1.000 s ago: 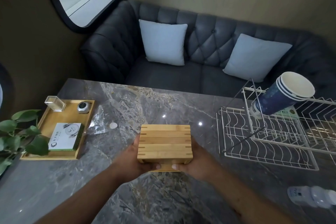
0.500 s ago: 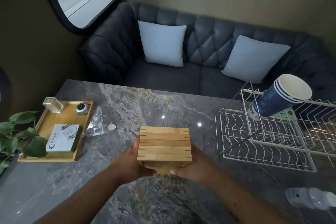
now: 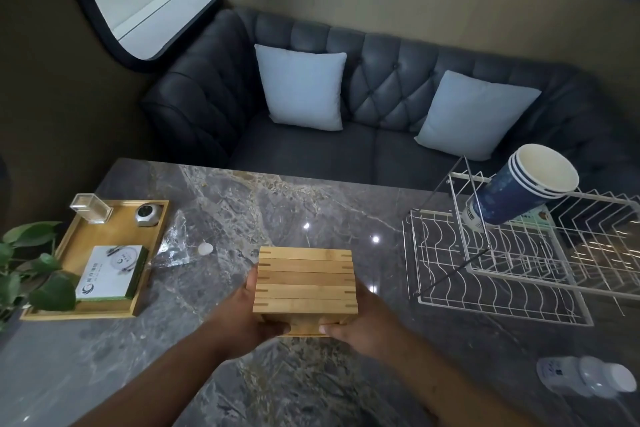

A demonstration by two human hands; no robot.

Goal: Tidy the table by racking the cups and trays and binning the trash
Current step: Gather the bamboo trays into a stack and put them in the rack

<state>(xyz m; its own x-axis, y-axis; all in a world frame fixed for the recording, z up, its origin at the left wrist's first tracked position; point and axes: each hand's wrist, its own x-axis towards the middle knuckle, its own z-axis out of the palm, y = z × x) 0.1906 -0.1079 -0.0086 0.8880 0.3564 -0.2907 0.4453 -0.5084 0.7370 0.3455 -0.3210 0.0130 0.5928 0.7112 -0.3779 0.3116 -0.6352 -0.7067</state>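
Observation:
A stack of small bamboo trays [image 3: 305,282] is held over the middle of the marble table [image 3: 242,204]. My left hand [image 3: 246,317] grips its left side and my right hand [image 3: 360,321] grips its right side, thumbs curled under the near edge. The white wire rack [image 3: 498,274] stands at the right, with a nested stack of blue paper cups [image 3: 519,185] lying tilted on its upper tier. A crumpled clear plastic wrapper [image 3: 176,246] lies left of the stack, and a white plastic bottle [image 3: 585,376] lies on its side at the near right.
A larger bamboo tray [image 3: 69,313] sits at the left with a white box, a clear holder and a small round device in it. A leafy plant [image 3: 24,274] overhangs the left edge. Behind the table is a dark sofa [image 3: 381,97] with two pale cushions.
The tray stack in both hands has stayed almost in place, shifting only a little toward me. Nothing else on the table has moved.

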